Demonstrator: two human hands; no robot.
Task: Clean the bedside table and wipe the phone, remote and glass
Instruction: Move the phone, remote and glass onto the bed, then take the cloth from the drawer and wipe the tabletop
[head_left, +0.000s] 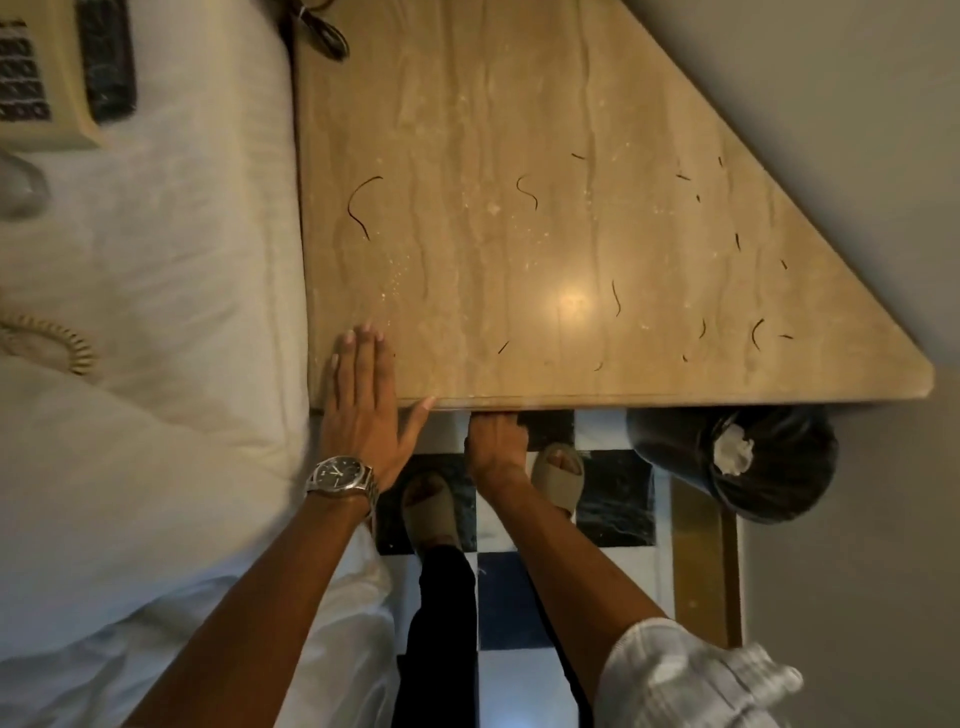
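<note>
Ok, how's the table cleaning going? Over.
Left hand flat on table. Right hand below front edge, fingers hidden. Hairs across top. Phone, remote on bed.

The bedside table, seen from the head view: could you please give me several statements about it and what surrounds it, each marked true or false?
1. The left hand rests flat on the bedside table, at its near corner by the bed. True.
2. The phone stands on the table. False: it lies on the bed, beside the remote.
3. Dark hairs are scattered over the tabletop. True.
4. The right hand wipes the tabletop with a cloth. False: it reaches beneath the table's front edge, and no cloth shows.
5. The bin holds nothing. False: crumpled white paper lies in it.
</note>
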